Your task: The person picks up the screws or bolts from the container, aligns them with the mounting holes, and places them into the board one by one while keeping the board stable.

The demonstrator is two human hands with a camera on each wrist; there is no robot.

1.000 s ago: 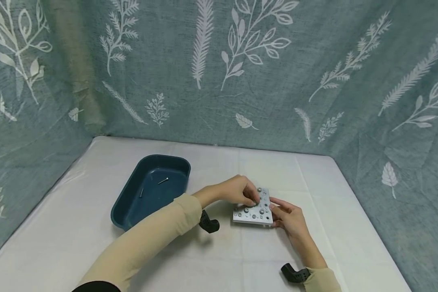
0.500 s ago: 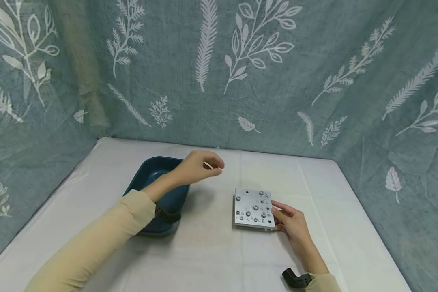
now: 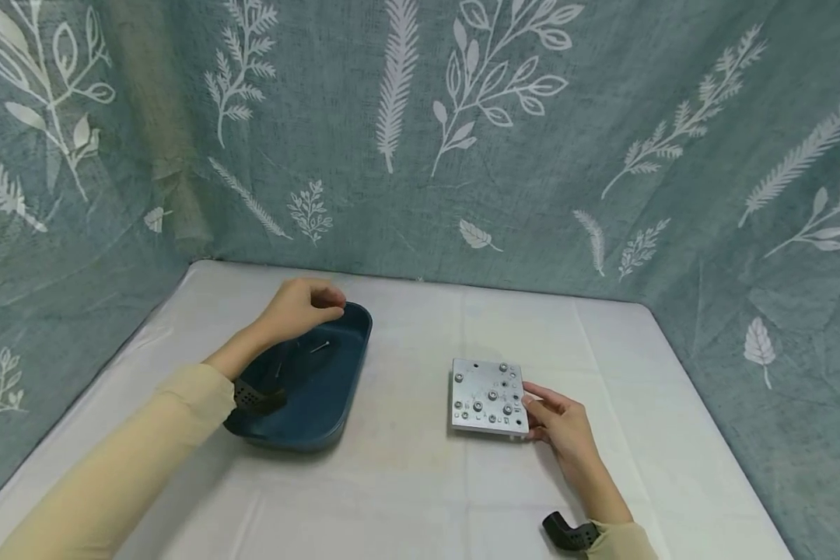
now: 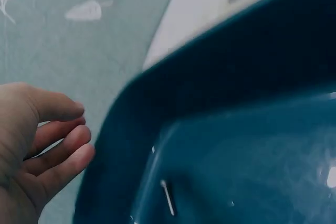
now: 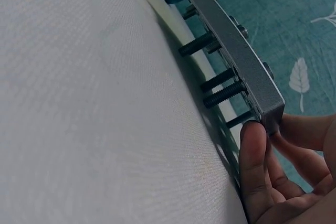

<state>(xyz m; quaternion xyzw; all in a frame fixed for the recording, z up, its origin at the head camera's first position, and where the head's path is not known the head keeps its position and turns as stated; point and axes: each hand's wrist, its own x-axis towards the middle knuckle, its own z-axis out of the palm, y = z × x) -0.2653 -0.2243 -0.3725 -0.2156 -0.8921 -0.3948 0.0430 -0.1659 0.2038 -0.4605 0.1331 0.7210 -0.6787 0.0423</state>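
My left hand (image 3: pixel 301 307) hovers over the far part of a dark blue tray (image 3: pixel 353 373), fingers loosely bent. In the left wrist view, nothing shows between thumb and fingertips. A thin bolt (image 3: pixel 320 347) lies on the tray floor, with another bolt (image 3: pixel 278 369) left of it, partly in shadow. My right hand (image 3: pixel 560 424) grips the right edge of a square silver metal plate (image 3: pixel 479 385), which carries several bolts and some bare holes. From its underside, threaded bolt shanks (image 5: pixel 223 95) stick out in the right wrist view, holding it slightly off the cloth.
A white cloth (image 3: pixel 406 467) covers the table. Green leaf-patterned fabric (image 3: pixel 364 225) hangs around the back and sides. Black wrist cameras sit on both forearms; the left one (image 3: pixel 259 398) is over the tray.
My left hand has left the plate's top and swung left to above the tray. My right hand keeps its grip on the plate's edge, and the plate stays nearly in place.
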